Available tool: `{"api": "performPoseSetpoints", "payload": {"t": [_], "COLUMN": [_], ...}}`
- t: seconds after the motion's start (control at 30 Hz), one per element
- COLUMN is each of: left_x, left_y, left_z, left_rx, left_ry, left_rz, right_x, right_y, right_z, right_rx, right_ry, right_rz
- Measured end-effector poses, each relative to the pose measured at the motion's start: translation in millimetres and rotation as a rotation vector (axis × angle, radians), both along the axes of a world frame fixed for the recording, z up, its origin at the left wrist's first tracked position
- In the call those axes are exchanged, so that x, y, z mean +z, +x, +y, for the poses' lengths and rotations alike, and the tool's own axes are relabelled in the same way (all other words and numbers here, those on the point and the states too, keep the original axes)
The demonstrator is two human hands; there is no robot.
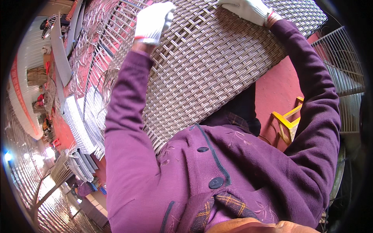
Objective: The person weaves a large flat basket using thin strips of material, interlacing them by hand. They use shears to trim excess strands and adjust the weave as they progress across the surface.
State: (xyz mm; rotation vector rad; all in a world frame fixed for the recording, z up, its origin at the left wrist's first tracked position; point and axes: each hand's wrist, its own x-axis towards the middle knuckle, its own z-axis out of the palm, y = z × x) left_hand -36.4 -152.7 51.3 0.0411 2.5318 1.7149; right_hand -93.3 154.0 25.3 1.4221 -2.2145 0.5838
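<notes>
Purple knitted cardigan with dark round buttons (pixel 217 155), worn by the person, lies nearest the camera. Directly beyond it, a broad grey-brown panel of woven flat strands (pixel 206 77) stretches at a slant from the torso to both hands. Its near edge borders the cardigan, and a dark-clothed leg (pixel 248 110) shows past that edge; this placing appears to let the body steady the panel and keep the weave within arm's reach.

White-gloved left hand (pixel 154 25): raised over the panel's upper left part, beside openings in the weave. Its fingers (pixel 168 17) are curled inward, nearly closed; whether a strand is gripped inside cannot be determined. White-gloved right hand (pixel 245 9): at the panel's upper part, fingers pointing left and down to the weave, apparently in contact. Their degree of opening cannot be told. With the hands set apart, the span between them stays accessible, in this inspector's judgement.

Loose pale strands (pixel 81 62) trail at left, seemingly kept off the woven area. At right, a yellow stool-like frame (pixel 287 120) stands on the red floor (pixel 274 93).
</notes>
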Motion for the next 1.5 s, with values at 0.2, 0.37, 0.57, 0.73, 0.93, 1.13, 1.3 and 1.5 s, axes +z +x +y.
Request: {"api": "performPoseSetpoints", "payload": {"t": [0.2,0.37,0.57,0.73,0.93,1.13,1.3,1.5], "left_x": [-44.2,-57.6,-40.8,-28.8,-30.9,-53.2,-63.7,-53.4], "left_y": [61.4,66.4,104.9,176.4,254.8,288.0,297.7,298.5], "left_z": [-15.8,-4.9,-57.9,-135.4,-212.1,-237.2,-249.5,-272.3], "left_rx": [0.156,-0.028,0.11,0.3,0.39,0.106,0.01,-0.1], "left_ry": [-0.245,-0.308,-0.261,-0.29,-0.59,-0.863,-0.895,-1.077], "left_rz": [0.063,0.261,0.163,0.11,0.057,0.169,-0.007,0.1], "right_x": [-2.3,-10.3,-14.9,-0.2,19.7,9.5,-8.0,-22.4], "right_y": [-0.4,-0.5,0.0,19.0,55.0,108.0,160.7,187.5], "right_z": [-8.7,-16.4,-22.8,-31.8,-76.2,-167.0,-254.6,-332.9], "right_rx": [-0.036,-0.097,-0.216,-0.246,-0.193,0.111,0.381,0.476], "right_ry": [0.015,0.054,-0.009,-0.069,-0.191,-0.185,-0.073,-0.145], "right_rz": [-0.073,-0.099,-0.098,-0.157,-0.188,-0.338,-0.469,-0.446]}}
